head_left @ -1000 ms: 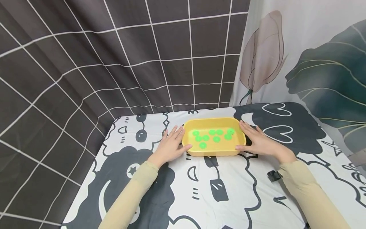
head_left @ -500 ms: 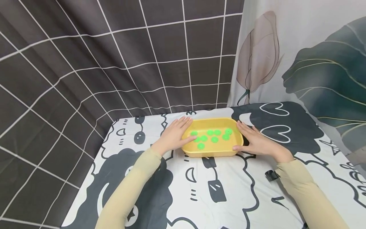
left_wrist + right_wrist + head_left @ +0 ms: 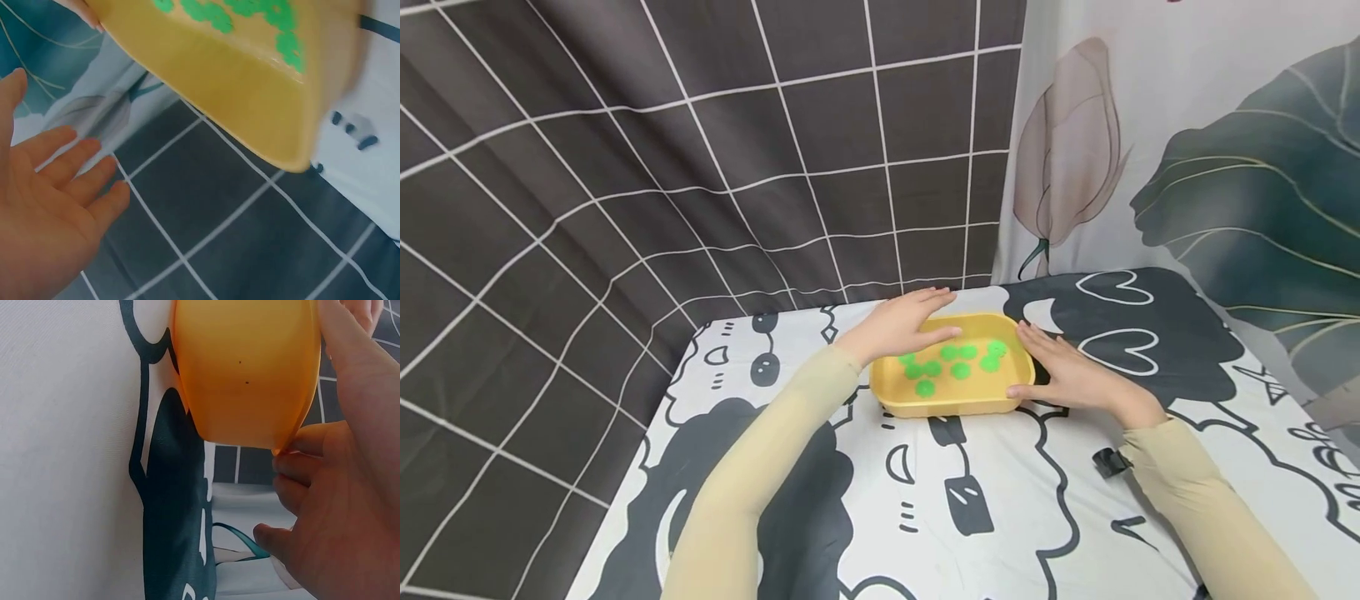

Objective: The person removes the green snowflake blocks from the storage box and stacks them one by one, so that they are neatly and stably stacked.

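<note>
A yellow plastic basin [image 3: 955, 404] sits on the printed cloth, with several small green rosette-shaped pieces [image 3: 961, 371] scattered on its floor. My left hand [image 3: 898, 325] is over the basin's left end, fingers extended toward the back and thumb pointing right. In the left wrist view the left hand [image 3: 56, 206] appears palm up to the camera, apart from the basin and holding nothing. At the basin's right end, my right hand [image 3: 1078, 375] rests with fingers along the rim and thumb near the front corner. The right wrist view has the right hand [image 3: 356, 487] touching the basin's outer edge.
Beneath the basin spreads a black-and-white cartoon cloth [image 3: 917, 517]. A dark grid-patterned curtain [image 3: 737, 150] hangs behind and at the left; a floral curtain [image 3: 1075, 150] hangs at the right. Near the right cuff is a small black object [image 3: 1108, 462].
The left hand has left the basin's left rim and swung up and right over the basin. The right hand stays at the right end. The view has shifted slightly.
</note>
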Demonstrator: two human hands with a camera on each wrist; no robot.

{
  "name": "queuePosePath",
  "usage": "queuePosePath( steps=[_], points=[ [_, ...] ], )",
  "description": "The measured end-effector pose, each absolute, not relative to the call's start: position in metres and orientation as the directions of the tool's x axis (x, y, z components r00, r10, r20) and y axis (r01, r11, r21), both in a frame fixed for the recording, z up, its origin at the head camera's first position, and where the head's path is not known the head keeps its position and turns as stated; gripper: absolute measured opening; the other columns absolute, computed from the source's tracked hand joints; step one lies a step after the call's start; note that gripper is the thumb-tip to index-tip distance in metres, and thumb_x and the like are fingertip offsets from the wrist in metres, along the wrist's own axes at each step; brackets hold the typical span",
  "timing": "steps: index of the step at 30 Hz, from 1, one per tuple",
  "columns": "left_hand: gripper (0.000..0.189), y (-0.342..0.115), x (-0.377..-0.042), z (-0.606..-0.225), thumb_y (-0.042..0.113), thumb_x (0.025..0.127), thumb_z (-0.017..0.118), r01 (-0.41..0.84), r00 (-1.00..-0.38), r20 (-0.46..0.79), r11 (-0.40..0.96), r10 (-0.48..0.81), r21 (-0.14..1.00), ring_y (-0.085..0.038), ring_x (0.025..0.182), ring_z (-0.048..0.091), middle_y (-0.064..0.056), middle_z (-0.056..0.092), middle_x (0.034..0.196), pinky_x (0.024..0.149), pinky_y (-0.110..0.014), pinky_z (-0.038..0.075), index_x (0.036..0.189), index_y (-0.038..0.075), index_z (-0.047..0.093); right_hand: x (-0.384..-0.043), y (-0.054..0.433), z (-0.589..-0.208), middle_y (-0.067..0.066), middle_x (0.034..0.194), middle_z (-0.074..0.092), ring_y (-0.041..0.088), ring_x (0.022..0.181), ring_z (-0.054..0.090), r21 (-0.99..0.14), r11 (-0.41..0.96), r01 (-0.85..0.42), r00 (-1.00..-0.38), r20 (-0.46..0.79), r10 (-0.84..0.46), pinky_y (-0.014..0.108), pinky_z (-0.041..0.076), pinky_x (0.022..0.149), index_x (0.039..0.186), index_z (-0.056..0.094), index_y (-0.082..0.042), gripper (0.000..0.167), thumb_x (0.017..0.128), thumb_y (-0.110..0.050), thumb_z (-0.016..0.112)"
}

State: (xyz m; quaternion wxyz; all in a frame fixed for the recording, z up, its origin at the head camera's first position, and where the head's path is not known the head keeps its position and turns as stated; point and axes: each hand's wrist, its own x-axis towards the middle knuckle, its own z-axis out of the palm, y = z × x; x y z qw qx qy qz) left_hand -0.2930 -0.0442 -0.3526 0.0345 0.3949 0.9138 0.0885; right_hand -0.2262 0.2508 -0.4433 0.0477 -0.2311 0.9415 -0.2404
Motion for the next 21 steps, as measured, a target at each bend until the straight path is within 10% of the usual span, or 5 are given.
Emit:
queuePosePath(
  steps=[21],
  points=[
    [0.047, 0.025, -0.322, -0.384, 0.032, 0.100, 0.062, 0.708, -0.583, -0.088, 0.557, 0.808, 0.434, -0.019, 0.123, 0.060, -0.006, 0.061, 0.140, 0.103, -0.021, 0.044, 0.140, 0.007, 0.059, -0.222, 0.252, -0.445, 0.026, 0.164, 0.013, 0.046, 0.150, 0.012, -0.514, 0.763, -0.392, -0.895, 0.020, -0.447, 0.064, 0.018, 0.116, 0.158, 0.017, 0.003, 0.110, 0.086, -0.060, 0.070]
  ],
)
